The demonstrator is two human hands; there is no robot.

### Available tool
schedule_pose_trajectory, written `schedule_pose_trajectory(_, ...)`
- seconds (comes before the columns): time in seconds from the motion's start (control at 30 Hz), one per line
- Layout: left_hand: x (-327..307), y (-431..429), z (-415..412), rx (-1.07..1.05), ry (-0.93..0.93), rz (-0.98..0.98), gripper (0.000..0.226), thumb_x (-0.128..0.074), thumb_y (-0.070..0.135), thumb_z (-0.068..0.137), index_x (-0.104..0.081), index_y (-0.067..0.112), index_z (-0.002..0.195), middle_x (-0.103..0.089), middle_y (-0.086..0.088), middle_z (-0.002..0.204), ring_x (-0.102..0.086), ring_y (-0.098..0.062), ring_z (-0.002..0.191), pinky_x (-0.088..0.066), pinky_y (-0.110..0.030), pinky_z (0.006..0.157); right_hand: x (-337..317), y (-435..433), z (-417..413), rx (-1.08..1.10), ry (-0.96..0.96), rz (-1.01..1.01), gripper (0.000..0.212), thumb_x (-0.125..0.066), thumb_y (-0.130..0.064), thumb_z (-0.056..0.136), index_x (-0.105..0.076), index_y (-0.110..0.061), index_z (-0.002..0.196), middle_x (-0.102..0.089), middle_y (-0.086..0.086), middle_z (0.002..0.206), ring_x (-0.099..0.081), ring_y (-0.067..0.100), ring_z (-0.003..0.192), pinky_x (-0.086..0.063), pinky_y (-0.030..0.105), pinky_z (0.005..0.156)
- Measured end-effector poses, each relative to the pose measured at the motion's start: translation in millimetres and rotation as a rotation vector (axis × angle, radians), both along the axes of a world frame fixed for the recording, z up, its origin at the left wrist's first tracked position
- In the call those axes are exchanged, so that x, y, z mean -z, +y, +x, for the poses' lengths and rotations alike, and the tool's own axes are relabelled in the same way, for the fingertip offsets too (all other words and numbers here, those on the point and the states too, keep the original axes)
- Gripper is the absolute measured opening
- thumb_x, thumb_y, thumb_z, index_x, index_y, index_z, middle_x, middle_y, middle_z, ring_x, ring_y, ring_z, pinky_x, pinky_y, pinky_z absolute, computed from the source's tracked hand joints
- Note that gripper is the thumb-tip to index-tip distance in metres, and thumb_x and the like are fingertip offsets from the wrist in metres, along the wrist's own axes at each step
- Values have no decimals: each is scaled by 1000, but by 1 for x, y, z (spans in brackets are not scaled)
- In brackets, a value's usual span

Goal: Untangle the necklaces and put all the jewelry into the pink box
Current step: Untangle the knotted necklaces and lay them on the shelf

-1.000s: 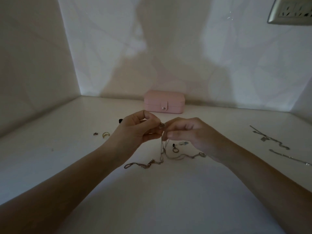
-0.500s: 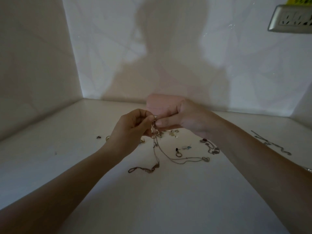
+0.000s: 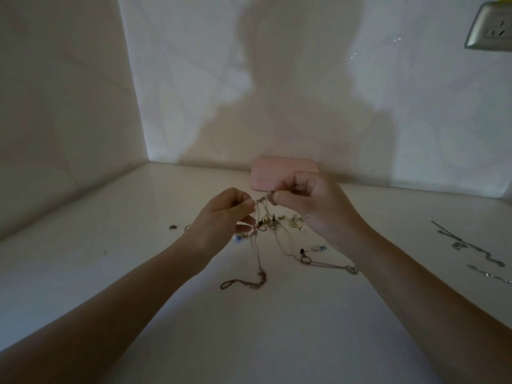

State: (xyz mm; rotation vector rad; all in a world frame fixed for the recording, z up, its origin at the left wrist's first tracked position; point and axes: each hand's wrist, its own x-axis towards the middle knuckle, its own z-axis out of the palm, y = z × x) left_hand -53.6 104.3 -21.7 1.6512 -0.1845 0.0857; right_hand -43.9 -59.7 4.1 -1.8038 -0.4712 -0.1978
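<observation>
Head view: left hand and right hand both pinching tangled necklaces above white table, chain ends trailing down, closed pink box behind against wall.

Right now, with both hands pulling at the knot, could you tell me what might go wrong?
1. Left hand and right hand pull the tangled necklaces apart; the knot may tighten.
2. The dangling chain ends could drag the small earrings around.
3. The pink box looks closed.
</observation>
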Motion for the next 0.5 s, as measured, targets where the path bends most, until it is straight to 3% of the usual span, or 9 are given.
schedule_pose_trajectory(0.1, 2, 3, 3, -36, 91, -151, 17, -49, 5, 95, -57, 6, 80, -61, -7, 78, -63, -14, 73, -54, -25, 73, -1, -3, -3, -96, 42, 62, 11, -63, 2, 84, -67, -8, 79, -69, 4, 78, -64, 9, 77, -51, 16, 79)
schedule_pose_trajectory(0.17, 0, 4, 4, 7, 149, -371, 21, -47, 2, 93, -59, 5, 75, -65, -8, 77, -67, -16, 74, -53, -30, 77, 0, -4, -2, -120, 82, 150, 15, -60, 1, 86, -67, -9, 78, -69, 0, 74, -64, 10, 78, -53, 24, 86)
schedule_pose_trajectory(0.27, -5, 3, 2, 94, 178, -617, 31, -43, 1, 91, -60, 5, 65, -64, -7, 67, -68, -19, 69, -58, -33, 77, 2, -4, 1, -189, 186, 347, 20, -52, 4, 90, -64, -6, 77, -69, 4, 74, -65, 14, 78, -55, 27, 84)
schedule_pose_trajectory(0.4, -5, -2, 1, 103, 167, -635, 28, -41, 0, 91, -56, 3, 67, -60, -7, 62, -65, -19, 64, -59, -31, 75, 3, 1, 1, -279, 310, 575, 25, -47, 7, 90, -62, -6, 76, -70, 8, 78, -67, 19, 79, -56, 33, 84)
schedule_pose_trajectory(0.5, -4, -3, 1, 107, 179, -667, 22, -43, 2, 93, -54, 4, 73, -58, -7, 64, -64, -19, 63, -59, -34, 75, 4, 5, 1, -316, 317, 637, 25, -51, 4, 85, -68, -8, 71, -71, 10, 81, -68, 23, 82, -57, 33, 81)
